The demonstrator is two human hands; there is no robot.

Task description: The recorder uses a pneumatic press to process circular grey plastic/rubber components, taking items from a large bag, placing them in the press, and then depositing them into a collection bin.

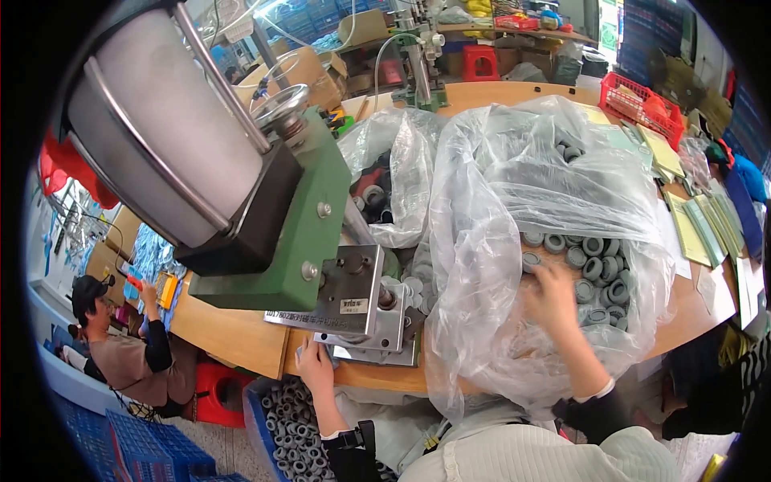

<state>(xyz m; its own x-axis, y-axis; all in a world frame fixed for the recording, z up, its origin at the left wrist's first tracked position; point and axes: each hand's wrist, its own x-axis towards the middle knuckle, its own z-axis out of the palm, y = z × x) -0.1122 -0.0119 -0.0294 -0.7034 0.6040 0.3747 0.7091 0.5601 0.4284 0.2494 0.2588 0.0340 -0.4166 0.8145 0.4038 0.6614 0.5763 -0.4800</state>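
Observation:
My right hand reaches into a large clear plastic bag on the table. Its fingertips pinch a grey ring-shaped part at the edge of a heap of similar grey rings. Slight blur softens that hand. My left hand is at the table's front edge, beside the lower metal plate of a green press. Its fingers are curled around something small and greyish that I cannot make out. The press's metal tooling block stands just above it.
A blue crate full of grey rings stands below the table edge. Behind the press lies another plastic bag with dark parts. A red basket and papers are at the right. Another person sits at the left.

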